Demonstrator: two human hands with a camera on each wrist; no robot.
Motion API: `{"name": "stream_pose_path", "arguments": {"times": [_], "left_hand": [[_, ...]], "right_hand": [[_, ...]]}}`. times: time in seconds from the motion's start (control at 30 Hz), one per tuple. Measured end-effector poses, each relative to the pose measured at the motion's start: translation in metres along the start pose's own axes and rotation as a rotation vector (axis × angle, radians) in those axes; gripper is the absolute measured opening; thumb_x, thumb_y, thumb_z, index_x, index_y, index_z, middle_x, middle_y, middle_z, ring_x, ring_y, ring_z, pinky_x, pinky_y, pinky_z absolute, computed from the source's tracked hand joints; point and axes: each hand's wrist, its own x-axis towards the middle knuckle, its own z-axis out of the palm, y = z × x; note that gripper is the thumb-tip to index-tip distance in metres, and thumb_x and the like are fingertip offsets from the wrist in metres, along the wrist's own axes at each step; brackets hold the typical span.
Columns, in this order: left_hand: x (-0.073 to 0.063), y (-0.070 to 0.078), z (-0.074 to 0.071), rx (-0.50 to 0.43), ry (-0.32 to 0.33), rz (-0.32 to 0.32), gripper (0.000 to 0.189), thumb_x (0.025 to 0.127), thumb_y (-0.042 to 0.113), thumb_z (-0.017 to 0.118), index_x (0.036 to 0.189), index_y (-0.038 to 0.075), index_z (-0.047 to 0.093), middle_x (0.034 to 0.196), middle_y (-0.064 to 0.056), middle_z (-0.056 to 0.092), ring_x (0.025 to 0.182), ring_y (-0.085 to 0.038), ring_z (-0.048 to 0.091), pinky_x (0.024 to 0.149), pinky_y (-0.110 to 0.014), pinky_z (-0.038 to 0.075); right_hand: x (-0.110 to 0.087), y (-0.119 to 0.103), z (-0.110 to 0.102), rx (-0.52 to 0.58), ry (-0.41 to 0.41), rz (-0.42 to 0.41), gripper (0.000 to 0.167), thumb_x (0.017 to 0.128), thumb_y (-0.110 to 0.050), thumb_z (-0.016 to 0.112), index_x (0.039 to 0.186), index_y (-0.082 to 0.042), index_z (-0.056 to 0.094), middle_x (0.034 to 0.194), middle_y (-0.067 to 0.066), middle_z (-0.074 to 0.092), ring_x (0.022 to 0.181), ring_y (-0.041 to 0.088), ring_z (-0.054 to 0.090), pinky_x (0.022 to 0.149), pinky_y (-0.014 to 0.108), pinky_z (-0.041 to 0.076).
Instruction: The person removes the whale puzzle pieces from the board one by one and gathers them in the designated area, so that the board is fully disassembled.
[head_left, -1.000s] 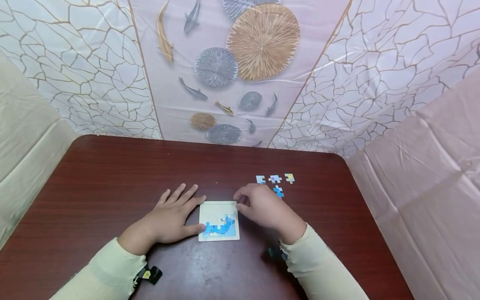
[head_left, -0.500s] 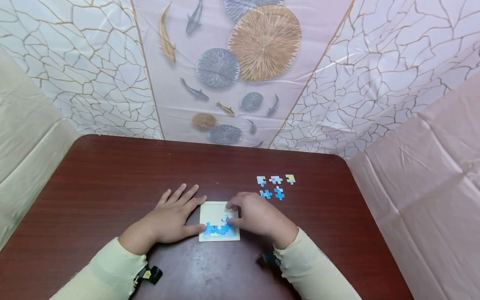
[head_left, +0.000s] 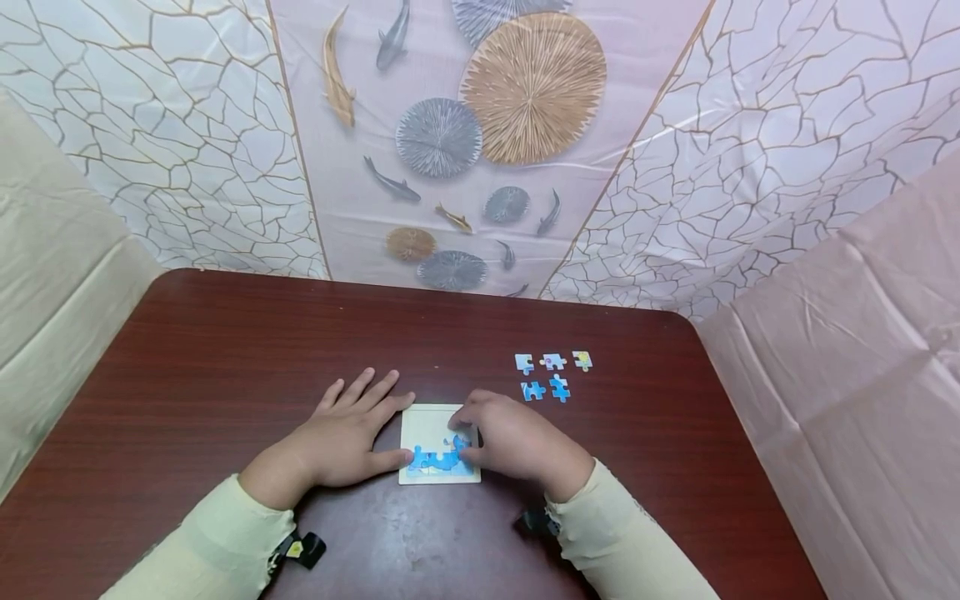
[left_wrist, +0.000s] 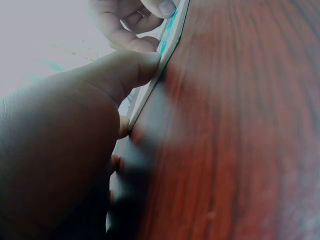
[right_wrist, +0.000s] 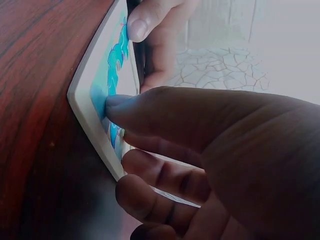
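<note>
A small square jigsaw puzzle (head_left: 427,419) in a pale frame lies on the table in the head view. Blue pieces of a sea-animal picture fill its lower part, and its upper part shows bare backing. With fingers spread, my left hand (head_left: 337,446) rests on the table, its thumb and index fingertip at the frame's left edge. My right hand (head_left: 521,437) is over the puzzle's right side. In the right wrist view, its thumb (right_wrist: 150,112) presses on the blue surface, while the bent fingers are at the frame's edge. The right hand hides part of the puzzle.
Several loose puzzle pieces (head_left: 554,362) lie in two rows on the dark red-brown table (head_left: 300,333), beyond my right hand. A patterned cloth (head_left: 360,225) hangs behind the table, with pale cloth walls at both sides.
My right hand has moved left and nearer to me, from beside the frame's upper right corner onto the puzzle, uncovering a loose blue piece. The left hand stays put.
</note>
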Motion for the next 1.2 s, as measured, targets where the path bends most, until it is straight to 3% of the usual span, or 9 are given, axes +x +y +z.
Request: {"name": "stream_pose_path", "arguments": {"times": [0.63,1.2], "left_hand": [[-0.0019,0.0014,-0.0022,-0.003,0.0,0.002,0.086,0.106,0.077,0.059,0.177,0.032,0.039,0.191,-0.006,0.017,0.177,-0.044,0.008,0.136,-0.079,0.006],[-0.001,0.0007,-0.0011,-0.009,0.003,0.011,0.086,0.106,0.077,0.06,0.176,0.031,0.041,0.191,-0.006,0.018,0.177,-0.045,0.01,0.135,-0.079,0.007]], "right_hand": [[0.0002,-0.0012,0.0006,-0.012,-0.005,-0.018,0.028,0.1,-0.021,0.087,0.126,-0.012,0.082,0.121,0.0,0.075,0.099,0.011,0.064,0.091,0.033,0.062],[-0.0005,0.0054,0.0034,0.043,0.037,-0.065,0.025,0.1,-0.019,0.089,0.12,-0.022,0.075,0.109,-0.007,0.069,0.089,0.008,0.059,0.08,0.026,0.056]]}}
